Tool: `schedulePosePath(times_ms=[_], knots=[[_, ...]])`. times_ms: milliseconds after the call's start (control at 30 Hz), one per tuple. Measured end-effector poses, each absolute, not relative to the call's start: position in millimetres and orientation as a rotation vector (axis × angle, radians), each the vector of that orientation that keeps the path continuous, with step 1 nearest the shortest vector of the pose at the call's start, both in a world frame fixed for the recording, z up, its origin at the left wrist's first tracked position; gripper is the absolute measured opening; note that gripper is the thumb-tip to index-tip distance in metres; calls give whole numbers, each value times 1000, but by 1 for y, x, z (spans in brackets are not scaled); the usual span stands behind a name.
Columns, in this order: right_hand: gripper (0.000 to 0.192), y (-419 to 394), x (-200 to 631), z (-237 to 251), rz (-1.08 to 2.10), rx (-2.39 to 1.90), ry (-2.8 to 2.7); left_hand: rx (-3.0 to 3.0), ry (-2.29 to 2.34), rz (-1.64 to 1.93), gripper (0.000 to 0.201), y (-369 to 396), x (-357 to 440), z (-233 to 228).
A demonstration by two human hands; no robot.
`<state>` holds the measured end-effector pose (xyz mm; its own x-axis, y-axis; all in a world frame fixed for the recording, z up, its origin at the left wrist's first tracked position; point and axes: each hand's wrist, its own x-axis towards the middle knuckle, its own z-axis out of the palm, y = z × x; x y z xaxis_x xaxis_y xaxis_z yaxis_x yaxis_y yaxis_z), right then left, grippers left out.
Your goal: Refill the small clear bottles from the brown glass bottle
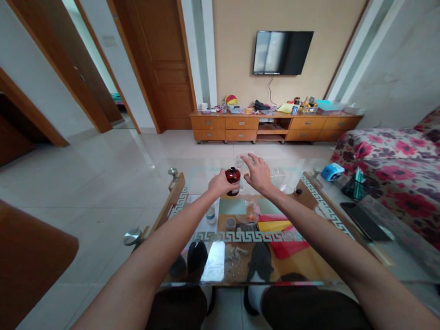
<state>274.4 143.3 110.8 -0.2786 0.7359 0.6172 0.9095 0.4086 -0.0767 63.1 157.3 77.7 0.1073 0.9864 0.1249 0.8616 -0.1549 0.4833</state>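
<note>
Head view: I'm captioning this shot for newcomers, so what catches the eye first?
Two bare arms stretch over a glass table. At its middle the left hand grips a dark brown bottle, and the open right hand hovers beside it. A flowered sofa stands to the right, a wall television beyond.

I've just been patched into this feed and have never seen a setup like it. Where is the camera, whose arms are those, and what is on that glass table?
There is one picture, from a camera worn on a seated person's head, looking forward and down; both bare arms are theirs. The left hand grips a small dark red bottle standing on the glass table. The right hand is open, fingers spread, reaching just past the bottle toward something clear that I cannot identify. Also on the glass: a blue object, a dark pen holder and a black phone. More items show on the shelf beneath the glass.
</note>
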Motion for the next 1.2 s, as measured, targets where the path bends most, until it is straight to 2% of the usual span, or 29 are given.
schedulePosePath(times_ms=[467, 867, 1200], knots=[[79, 144, 265, 124, -412, -1351, -2155, 2070, 1856, 590, 88, 158, 62, 78], [86, 135, 255, 138, -664, -1443, -2265, 2070, 1876, 562, 89, 159, 63, 78], [82, 134, 257, 140, -746, -1457, -2264, 2080, 1858, 588, 91, 159, 61, 78]])
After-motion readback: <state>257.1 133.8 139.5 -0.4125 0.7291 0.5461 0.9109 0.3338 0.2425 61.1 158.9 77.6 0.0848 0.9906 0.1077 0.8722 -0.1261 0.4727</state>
